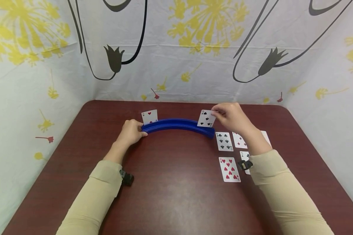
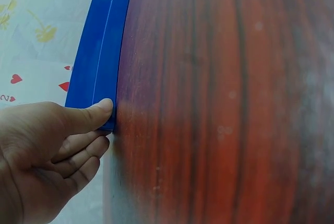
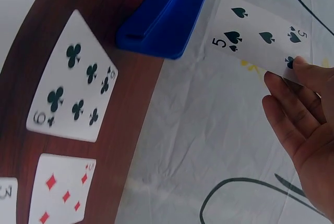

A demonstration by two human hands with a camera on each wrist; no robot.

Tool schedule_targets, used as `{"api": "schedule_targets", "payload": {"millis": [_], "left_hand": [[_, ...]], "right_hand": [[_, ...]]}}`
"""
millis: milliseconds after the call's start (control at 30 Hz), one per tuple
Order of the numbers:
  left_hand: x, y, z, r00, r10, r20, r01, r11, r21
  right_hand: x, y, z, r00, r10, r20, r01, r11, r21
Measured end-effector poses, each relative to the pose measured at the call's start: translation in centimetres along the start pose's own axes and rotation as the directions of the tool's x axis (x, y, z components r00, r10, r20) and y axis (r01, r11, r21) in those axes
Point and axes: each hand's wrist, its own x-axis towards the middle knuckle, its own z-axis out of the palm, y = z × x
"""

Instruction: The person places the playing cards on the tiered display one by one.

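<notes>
A curved blue card holder (image 1: 176, 123) lies across the far part of the table. Its left end is pinched by my left hand (image 1: 131, 132), thumb on the near side, as the left wrist view shows. Behind that end the two of hearts (image 1: 149, 116) stands upright, its lower part hidden by the holder. My right hand (image 1: 231, 118) pinches the five of spades (image 1: 206, 118) by one edge, near the holder's right end. In the right wrist view the five of spades (image 3: 261, 38) appears apart from the holder (image 3: 156, 31).
Face-up cards lie on the table at the right: the six of clubs (image 1: 224, 141), the eight of hearts (image 1: 229, 169), the five of diamonds (image 1: 239, 141) and a three (image 1: 244, 156). Another card (image 1: 265, 138) is partly behind my right forearm. A patterned cloth (image 1: 176, 75) hangs behind the table.
</notes>
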Motion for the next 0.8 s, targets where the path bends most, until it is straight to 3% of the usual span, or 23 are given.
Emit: {"api": "schedule_targets", "payload": {"millis": [800], "left_hand": [[0.1, 0.0, 0.0, 1.0, 0.01, -0.001, -0.01, 1.0, 0.004]], "right_hand": [[2.2, -2.2, 3.1, 0.998, -0.057, 0.036, 0.055, 0.997, 0.052]]}}
